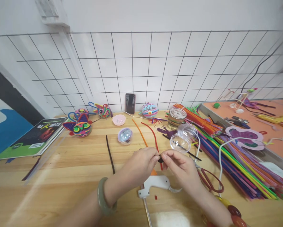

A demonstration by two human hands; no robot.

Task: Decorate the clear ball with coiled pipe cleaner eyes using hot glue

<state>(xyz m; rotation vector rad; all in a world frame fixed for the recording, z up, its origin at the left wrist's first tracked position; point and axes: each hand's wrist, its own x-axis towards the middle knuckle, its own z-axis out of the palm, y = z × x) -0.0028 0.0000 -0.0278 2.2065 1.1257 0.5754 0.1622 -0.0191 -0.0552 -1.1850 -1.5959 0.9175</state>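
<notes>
My left hand [144,162] and my right hand [179,162] meet over the middle of the table, fingertips pinched from both sides on a small black piece [160,160]. It looks fuzzy and dark like pipe cleaner, though fingers cover most of it. Just under the hands lies a white glue gun [156,183] with an orange nozzle end and a clear glue stick [146,211]. Beyond the fingers run a red pipe cleaner [153,132] and an orange pipe cleaner [140,132]. A black pipe cleaner [109,154] lies left of my left hand.
Pipe cleaner bundles [228,157], red-handled scissors [209,181] and a white cord [220,160] crowd the right. Clear plastic half-shells [179,143] lie near a lidded jar [176,119]. Colourful wrapped balls [82,128], a phone [130,103] and books [30,135] stand farther back and left.
</notes>
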